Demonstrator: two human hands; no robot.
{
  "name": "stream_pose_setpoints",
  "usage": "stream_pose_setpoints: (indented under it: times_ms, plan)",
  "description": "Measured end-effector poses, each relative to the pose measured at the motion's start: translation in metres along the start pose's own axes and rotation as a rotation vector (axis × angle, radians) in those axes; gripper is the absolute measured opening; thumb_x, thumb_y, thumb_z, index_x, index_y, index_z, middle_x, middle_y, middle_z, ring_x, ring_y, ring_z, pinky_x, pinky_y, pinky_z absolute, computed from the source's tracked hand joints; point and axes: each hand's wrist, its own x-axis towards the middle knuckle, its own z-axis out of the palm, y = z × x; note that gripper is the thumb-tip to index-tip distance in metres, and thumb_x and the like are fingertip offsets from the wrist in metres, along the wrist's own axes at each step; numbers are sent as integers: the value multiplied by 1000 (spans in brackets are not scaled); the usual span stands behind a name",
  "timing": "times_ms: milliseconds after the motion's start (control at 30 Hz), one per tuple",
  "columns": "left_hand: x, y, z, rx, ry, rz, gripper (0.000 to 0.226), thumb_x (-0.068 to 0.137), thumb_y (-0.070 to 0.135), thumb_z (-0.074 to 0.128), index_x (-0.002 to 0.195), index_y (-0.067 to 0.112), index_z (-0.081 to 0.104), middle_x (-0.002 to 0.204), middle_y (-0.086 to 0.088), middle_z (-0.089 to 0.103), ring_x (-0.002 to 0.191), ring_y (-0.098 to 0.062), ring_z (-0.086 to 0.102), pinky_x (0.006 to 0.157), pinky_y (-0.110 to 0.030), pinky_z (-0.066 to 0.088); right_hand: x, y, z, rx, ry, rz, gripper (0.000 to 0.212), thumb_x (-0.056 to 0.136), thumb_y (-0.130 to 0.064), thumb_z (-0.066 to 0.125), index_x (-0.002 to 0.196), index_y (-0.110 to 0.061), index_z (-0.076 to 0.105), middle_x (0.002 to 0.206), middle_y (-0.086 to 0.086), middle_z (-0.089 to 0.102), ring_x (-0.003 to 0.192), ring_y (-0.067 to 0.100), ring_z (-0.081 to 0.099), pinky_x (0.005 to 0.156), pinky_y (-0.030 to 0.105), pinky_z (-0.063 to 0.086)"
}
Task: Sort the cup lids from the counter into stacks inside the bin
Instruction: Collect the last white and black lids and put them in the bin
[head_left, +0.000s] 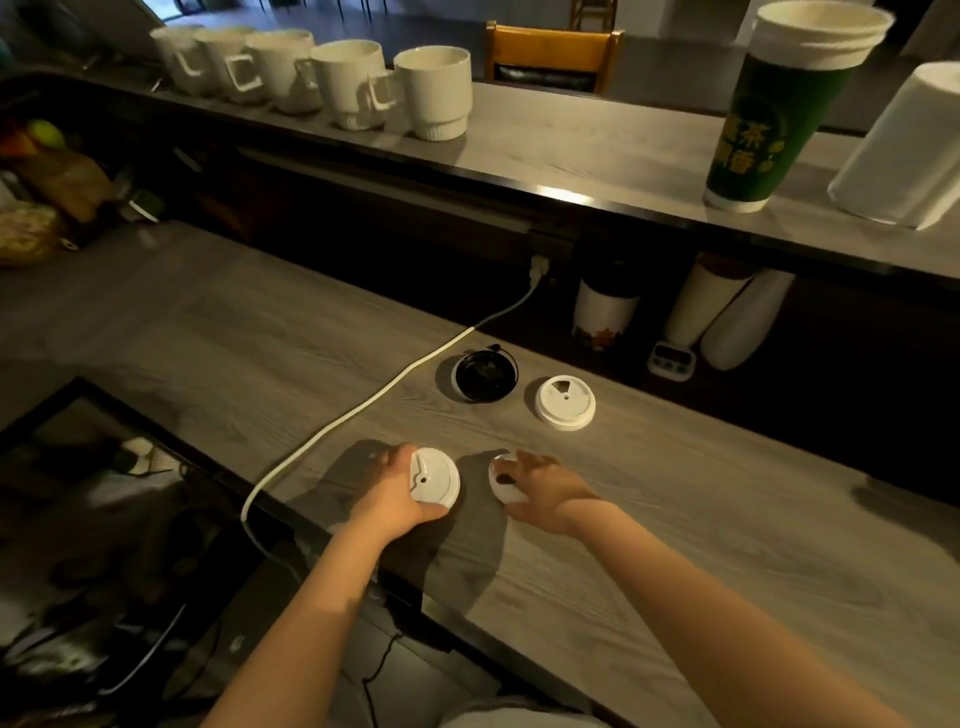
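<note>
Held a white lid (436, 480) near the front edge of the counter (675, 519) in the left hand (395, 486), fingers curled round its left rim, tips hidden beneath. Clasped a second white lid (501, 483) just beside it in the right hand (545, 491), thumb and fingers pinching opposite edges and covering most of it (lifted or resting, impossible to tell). Found a black lid (484, 375) and a third white lid (565, 402) farther back, apart; made out little inside the dark bin (156, 421) at lower left, cut off by the frame.
</note>
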Motion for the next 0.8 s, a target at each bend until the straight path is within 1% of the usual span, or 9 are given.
stream_pose_setpoints:
  times_ms: [67,133,267,333,433,533,667,733,800]
  plan:
    - [-3,10,-4,-57,35,24,91,68,31,81,137,21,23,138,-12,36,123,-32,44,96,-39,42,-6,8,-6,77,56,25,48,89,-37,52,136,-29,45,134,4,53,120,27,51,94,34,42]
    - [-6,23,-8,-103,75,60,90,67,32,82,134,20,24,134,-12,40,119,-31,46,93,-36,42,-14,15,-10,180,147,66,39,88,-35,55,125,-24,54,117,5,63,108,26,59,85,33,46]
    - [-11,51,-13,-174,156,147,93,63,31,84,134,20,24,139,-8,30,124,-28,38,99,-38,39,-30,32,-21,452,384,145,31,88,-32,60,115,-18,54,102,5,64,94,24,61,78,36,51]
    - [-15,66,-13,-208,164,187,95,64,30,83,137,19,23,141,-5,28,126,-25,35,100,-38,38,-42,38,-31,788,493,128,33,85,-29,66,114,-18,53,101,3,63,89,19,63,72,38,57]
    - [-24,90,-14,-187,177,296,95,66,31,81,139,19,22,141,-2,28,129,-22,33,102,-36,36,-66,39,-53,1116,624,22,26,86,-21,66,108,-19,52,102,3,63,84,13,66,59,28,56]
    - [-35,115,-14,-178,168,422,93,67,33,81,140,22,24,140,4,27,122,-14,35,95,-29,37,-83,40,-74,1231,616,-80,23,89,-21,63,110,-20,55,101,4,66,81,12,67,59,27,54]
    - [-48,142,-9,-206,163,522,93,66,27,82,139,20,24,138,5,24,117,-10,37,87,-18,33,-94,33,-85,1135,555,-98,24,89,-24,63,112,-20,58,98,2,66,79,11,63,58,23,50]
    - [-52,148,-6,-233,184,550,93,64,24,83,137,20,27,136,4,26,115,-7,37,86,-16,32,-96,31,-86,1111,551,-82,22,88,-25,63,110,-21,59,101,3,66,85,15,64,64,27,54]
    - [-54,150,-5,-253,192,560,94,63,23,84,137,20,27,135,4,26,117,-8,36,88,-15,32,-98,33,-86,1145,510,-68,21,89,-26,62,109,-21,58,105,4,66,95,22,66,78,38,57]
